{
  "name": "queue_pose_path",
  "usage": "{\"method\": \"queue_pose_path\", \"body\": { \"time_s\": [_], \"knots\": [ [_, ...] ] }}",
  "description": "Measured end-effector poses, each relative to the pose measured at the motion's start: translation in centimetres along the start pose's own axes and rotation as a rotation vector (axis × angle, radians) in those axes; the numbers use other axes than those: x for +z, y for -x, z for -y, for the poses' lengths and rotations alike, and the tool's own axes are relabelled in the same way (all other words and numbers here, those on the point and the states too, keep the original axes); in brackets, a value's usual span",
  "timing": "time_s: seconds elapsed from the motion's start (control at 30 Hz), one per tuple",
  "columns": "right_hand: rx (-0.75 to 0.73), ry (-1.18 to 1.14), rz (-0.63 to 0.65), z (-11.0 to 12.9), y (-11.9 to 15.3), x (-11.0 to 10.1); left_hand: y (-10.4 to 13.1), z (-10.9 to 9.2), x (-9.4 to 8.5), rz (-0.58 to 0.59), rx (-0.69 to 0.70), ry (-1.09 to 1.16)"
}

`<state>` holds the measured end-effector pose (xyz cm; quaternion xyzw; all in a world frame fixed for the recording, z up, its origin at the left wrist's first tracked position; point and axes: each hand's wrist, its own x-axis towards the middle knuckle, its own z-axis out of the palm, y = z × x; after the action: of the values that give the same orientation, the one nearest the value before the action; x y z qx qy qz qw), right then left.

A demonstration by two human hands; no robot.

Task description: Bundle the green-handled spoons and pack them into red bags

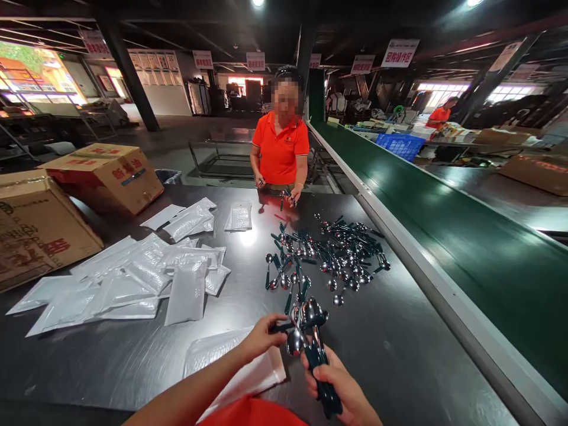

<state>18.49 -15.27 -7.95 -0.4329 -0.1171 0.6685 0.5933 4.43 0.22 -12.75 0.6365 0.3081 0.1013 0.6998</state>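
My right hand (339, 381) is wrapped round the dark handles of a bunch of shiny metal spoons (312, 312), their bowls pointing away from me. At the left of the bunch, my left hand (262, 342) pinches the dark handle of a single spoon (281, 326), whose bowl is close against the others. Under my left forearm lies a white padded envelope (215, 353), partly covered by the arm. Beyond my hands, a loose pile of spoons (350, 251) with dark green handles spreads across the table.
White padded mailers (142, 275) are heaped on the left of the metal table (381, 361), with a small stack (238, 216) farther back. Cardboard boxes (106, 177) stand at the left. A green conveyor belt (426, 201) runs along the right. Opposite, a co-worker (281, 148) holds spoons.
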Motion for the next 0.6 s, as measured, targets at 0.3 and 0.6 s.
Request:
{"method": "queue_pose_path", "body": {
  "time_s": [0.3, 0.6],
  "knots": [
    [-0.029, -0.181, 0.056, 0.2, 0.1, 0.8, 0.9, -1.3, -0.2, 0.069, -0.032, 0.182],
    [-0.176, -0.187, -0.024, 3.6, 1.6, 0.0, -2.1, -0.8, -3.3, -0.075, -0.06, 0.213]
  ]
}}
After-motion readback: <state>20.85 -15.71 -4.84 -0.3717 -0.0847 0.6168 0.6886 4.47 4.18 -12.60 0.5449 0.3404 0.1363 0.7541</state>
